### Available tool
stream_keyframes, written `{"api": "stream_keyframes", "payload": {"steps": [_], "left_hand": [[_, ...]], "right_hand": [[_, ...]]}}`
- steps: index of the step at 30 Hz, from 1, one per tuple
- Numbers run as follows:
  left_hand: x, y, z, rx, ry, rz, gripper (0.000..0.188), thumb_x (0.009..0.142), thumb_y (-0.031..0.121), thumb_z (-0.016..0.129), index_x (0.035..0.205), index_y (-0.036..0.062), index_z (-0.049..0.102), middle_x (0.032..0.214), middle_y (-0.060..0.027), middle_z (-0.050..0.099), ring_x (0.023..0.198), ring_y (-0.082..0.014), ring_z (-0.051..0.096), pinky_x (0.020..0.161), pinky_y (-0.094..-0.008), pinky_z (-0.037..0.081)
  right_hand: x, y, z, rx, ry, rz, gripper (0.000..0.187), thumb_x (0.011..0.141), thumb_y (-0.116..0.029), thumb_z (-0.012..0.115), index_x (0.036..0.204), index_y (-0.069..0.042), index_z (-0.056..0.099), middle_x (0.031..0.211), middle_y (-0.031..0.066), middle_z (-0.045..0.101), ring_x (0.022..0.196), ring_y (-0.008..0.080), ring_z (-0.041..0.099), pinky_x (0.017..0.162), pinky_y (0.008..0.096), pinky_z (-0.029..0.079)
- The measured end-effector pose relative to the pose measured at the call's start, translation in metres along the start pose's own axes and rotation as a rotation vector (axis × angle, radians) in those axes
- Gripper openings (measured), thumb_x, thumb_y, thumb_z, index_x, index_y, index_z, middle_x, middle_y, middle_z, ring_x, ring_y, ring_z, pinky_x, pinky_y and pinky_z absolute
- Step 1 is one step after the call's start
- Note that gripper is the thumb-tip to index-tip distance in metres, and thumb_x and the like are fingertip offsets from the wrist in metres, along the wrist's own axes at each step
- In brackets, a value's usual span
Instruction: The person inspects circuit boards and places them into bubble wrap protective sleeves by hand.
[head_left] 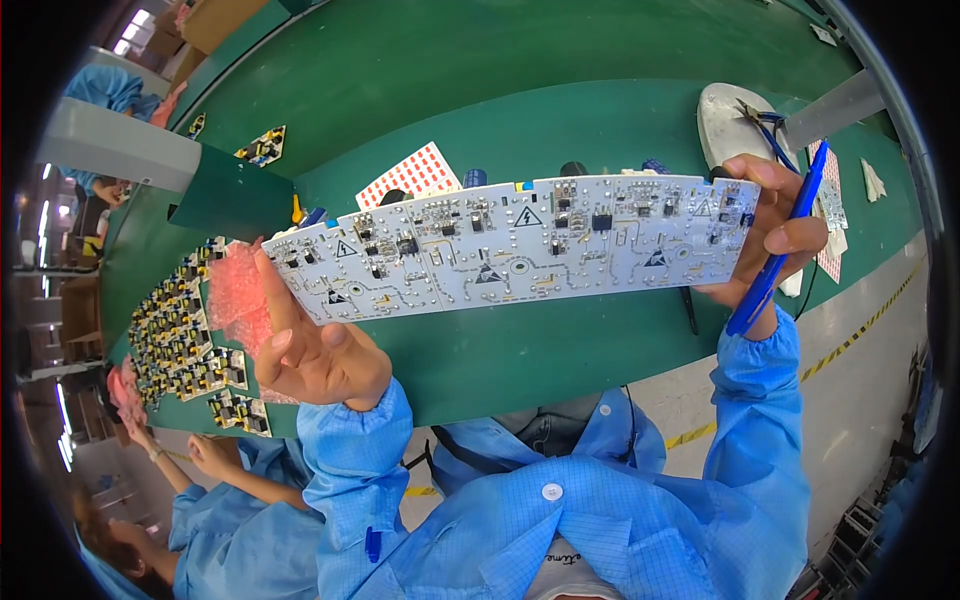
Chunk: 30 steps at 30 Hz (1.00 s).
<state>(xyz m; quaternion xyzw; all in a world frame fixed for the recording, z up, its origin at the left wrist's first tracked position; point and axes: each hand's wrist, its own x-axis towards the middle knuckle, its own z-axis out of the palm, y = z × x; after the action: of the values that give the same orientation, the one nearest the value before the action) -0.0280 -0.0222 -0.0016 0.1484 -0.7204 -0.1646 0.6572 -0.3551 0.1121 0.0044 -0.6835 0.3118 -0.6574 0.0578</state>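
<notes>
A long white circuit board panel [520, 245] is held up in front of me over the green table, its face of small chips and solder points toward me. My left hand [325, 360] supports its left end, the index finger raised along the edge and the other fingers curled. On the right end, my right hand [765, 215] grips the panel between thumb and fingers. A blue pen [757, 298] is also tucked in that hand, slanting across the fingers. Taller parts, such as dark and blue cylinders [475, 178], stick out behind the panel's upper edge.
Several small populated boards [175, 330] cover the table's left, beside pink bubble wrap [235, 300]. A sheet of red labels [412, 172] lies behind the panel. Cutters [768, 118] rest on a pale tray [722, 135]. Grey posts [120, 145] flank the table. A co-worker [235, 530] sits at left.
</notes>
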Motion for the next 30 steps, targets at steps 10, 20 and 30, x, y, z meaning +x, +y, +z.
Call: {"api": "stream_keyframes", "payload": {"steps": [10, 20, 30], "left_hand": [[-0.001, 0.004, 0.009, -0.054, 0.029, -0.146, 0.031, 0.095, 0.012, 0.052, 0.115, 0.0097, 0.029, 0.138, -0.0391, 0.032, 0.126, -0.044, 0.044, 0.101, -0.0506, 0.045], [-0.001, 0.0, 0.008, -0.07, 0.002, -0.295, 0.035, 0.095, 0.012, 0.053, 0.119, 0.008, 0.029, 0.141, -0.0321, 0.036, 0.13, -0.0355, 0.042, 0.11, -0.0458, 0.034], [-0.004, -0.002, 0.011, -0.109, 0.034, -0.334, 0.037, 0.094, 0.012, 0.055, 0.122, 0.0073, 0.03, 0.143, -0.0298, 0.036, 0.135, -0.0341, 0.035, 0.114, -0.0464, 0.025]], "right_hand": [[-0.001, 0.002, 0.003, -0.084, -0.014, -0.012, 0.069, 0.062, -0.006, 0.086, 0.111, -0.021, 0.041, 0.13, 0.0245, 0.043, 0.115, 0.0333, 0.053, 0.076, 0.0396, 0.057], [-0.001, 0.0, 0.008, -0.082, 0.031, 0.017, 0.063, 0.062, -0.008, 0.087, 0.107, -0.019, 0.044, 0.13, 0.0295, 0.045, 0.112, 0.0318, 0.056, 0.072, 0.0347, 0.054], [0.002, -0.003, 0.008, -0.089, 0.002, -0.016, 0.062, 0.062, -0.008, 0.087, 0.106, -0.017, 0.045, 0.13, 0.0293, 0.046, 0.113, 0.0324, 0.056, 0.071, 0.0349, 0.055]]}}
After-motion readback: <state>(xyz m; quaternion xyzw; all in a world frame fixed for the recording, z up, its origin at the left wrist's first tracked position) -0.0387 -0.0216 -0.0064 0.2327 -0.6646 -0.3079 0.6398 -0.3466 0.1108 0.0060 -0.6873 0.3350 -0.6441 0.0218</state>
